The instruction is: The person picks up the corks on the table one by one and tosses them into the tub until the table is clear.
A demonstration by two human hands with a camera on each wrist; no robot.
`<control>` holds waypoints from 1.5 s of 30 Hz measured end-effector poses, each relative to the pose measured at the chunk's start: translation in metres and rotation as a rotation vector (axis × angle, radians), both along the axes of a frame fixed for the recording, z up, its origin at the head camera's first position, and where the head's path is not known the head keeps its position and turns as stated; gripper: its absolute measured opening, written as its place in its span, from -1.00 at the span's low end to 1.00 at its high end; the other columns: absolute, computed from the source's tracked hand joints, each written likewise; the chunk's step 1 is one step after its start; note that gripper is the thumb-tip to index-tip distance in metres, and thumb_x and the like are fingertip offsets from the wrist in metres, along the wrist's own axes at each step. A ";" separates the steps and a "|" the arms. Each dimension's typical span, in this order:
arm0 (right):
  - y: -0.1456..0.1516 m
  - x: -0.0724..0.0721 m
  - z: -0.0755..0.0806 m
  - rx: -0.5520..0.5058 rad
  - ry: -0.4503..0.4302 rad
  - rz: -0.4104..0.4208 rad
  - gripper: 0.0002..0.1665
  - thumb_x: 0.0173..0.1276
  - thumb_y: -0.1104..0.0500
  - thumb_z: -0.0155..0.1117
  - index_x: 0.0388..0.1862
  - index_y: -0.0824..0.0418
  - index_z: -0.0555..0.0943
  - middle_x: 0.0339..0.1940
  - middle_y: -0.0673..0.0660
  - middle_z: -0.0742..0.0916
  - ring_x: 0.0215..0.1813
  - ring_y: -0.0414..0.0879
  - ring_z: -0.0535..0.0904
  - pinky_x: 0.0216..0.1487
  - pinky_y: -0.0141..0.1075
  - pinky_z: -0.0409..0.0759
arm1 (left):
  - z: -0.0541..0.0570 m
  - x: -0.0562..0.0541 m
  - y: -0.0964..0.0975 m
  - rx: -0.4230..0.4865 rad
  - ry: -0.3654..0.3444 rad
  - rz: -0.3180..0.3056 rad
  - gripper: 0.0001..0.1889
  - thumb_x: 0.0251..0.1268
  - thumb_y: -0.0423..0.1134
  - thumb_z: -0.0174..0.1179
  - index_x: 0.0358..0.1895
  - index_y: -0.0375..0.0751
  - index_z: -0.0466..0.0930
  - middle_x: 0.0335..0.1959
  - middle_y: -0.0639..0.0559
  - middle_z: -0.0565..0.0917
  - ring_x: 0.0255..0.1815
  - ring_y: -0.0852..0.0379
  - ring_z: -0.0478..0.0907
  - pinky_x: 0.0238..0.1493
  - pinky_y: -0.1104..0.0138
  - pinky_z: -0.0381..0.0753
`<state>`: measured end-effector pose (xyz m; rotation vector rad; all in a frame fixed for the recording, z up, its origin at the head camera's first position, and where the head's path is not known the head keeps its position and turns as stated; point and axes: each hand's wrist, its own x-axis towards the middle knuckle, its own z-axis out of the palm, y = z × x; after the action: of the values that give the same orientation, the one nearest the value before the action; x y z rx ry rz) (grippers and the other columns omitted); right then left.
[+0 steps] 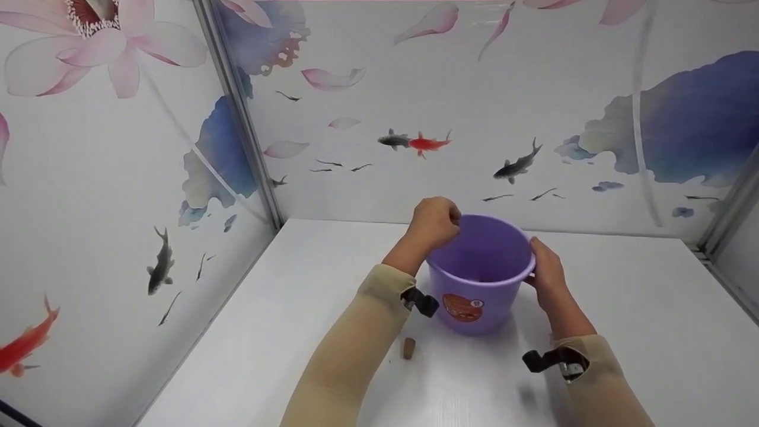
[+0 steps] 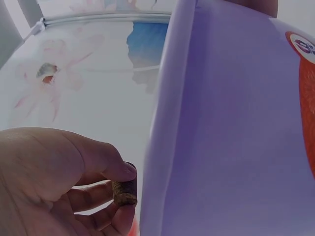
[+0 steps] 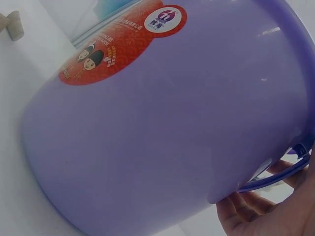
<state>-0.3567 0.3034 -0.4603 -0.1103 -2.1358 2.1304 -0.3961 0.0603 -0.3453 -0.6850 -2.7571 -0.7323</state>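
A purple bucket point(image 1: 501, 302) with a red sticker stands on the white table. My left hand point(image 1: 434, 223) is above its left rim and pinches a small brown cork stopper point(image 2: 125, 191) between thumb and fingers, just beside the rim in the left wrist view. At the bucket's right side, my right hand point(image 1: 550, 273) grips the rim, thumb on top, its fingers by the purple handle point(image 3: 275, 181) and against the wall. Another cork stopper point(image 1: 409, 349) is on the table in front of the bucket. Something dark shows inside the bucket, too little to identify.
A patterned panel point(image 1: 356, 196) stands behind the table point(image 1: 284, 332), and another rises on the left. Metal posts point(image 1: 252, 136) mark the corners. Black wrist camera mounts point(image 1: 422, 301) sit on both sleeves. A second beige piece lies by the loose cork in the right wrist view.
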 end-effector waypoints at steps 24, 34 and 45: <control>0.001 -0.002 0.003 0.013 -0.037 -0.012 -0.29 0.74 -0.21 -0.30 0.47 0.29 0.38 -0.01 -0.12 0.66 -0.02 -0.33 0.65 0.09 -0.37 0.71 | 0.000 -0.008 0.038 -0.023 -0.006 -0.028 -0.71 0.22 -0.39 0.30 -0.60 -0.03 0.48 -0.63 0.19 0.31 -0.47 0.19 0.17 -0.42 0.40 0.15; 0.000 -0.002 0.002 0.015 0.003 -0.012 -0.35 0.74 -0.22 -0.28 0.32 0.24 0.46 -0.12 -0.17 0.69 -0.07 -0.31 0.68 0.03 -0.36 0.73 | -0.004 -0.014 0.047 -0.065 -0.040 -0.015 -0.91 0.21 -0.32 0.34 -0.40 -0.05 0.80 -0.47 0.20 0.65 -0.38 0.23 0.34 -0.31 0.44 0.38; -0.001 -0.002 0.001 -0.008 -0.034 -0.008 -0.28 0.74 -0.21 -0.30 0.48 0.30 0.37 -0.05 -0.16 0.66 -0.02 -0.32 0.66 0.07 -0.38 0.71 | -0.009 -0.011 0.044 -0.095 -0.056 -0.035 -0.77 0.18 -0.38 0.35 -0.56 -0.02 0.58 -0.62 0.23 0.37 -0.42 0.18 0.25 -0.40 0.42 0.26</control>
<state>-0.3591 0.3022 -0.4594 -0.1558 -2.1419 2.1481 -0.4075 0.1043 -0.3544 -0.7448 -2.8527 -0.6406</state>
